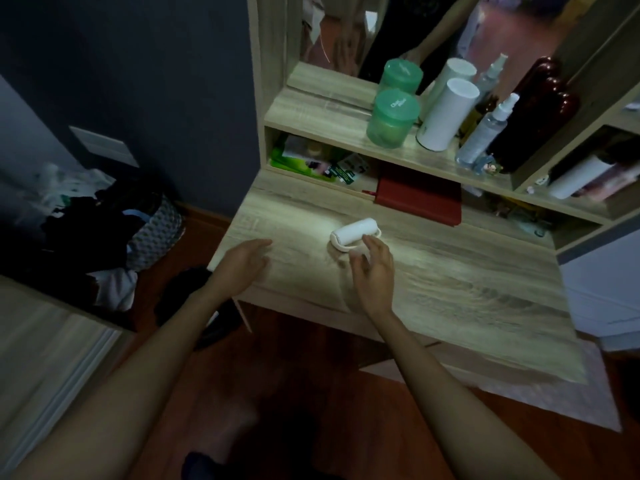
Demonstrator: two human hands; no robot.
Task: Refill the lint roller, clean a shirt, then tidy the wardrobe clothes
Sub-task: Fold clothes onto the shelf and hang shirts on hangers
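The lint roller (356,232) lies on its side on the wooden table (450,289), near the middle, just in front of a red book (419,199). The right hand (375,271) is at the roller's near end, w/ fingers bent over the spot where the handle is. The pic is blurry there, so I can't tell if the fingers have hold of the handle or only touch it. The left hand (244,263) lies flat & loose by the table's left edge. It holds nothing & is well apart from the roller.

The step in hand looks like picking the roller up, the 1st bit of the refill. To do it well:
- Wrap the right fingers & thumb all the way round the handle, not the white roll, as the roll is likely the sticky part.
- Lift straight up so it can't roll away.
- Bring the left hand over to hold the roll, so both hands can change it.
- Stay low over the table, so a slip lands soft.
- Mind the bottles (485,133) on the shelf behind.
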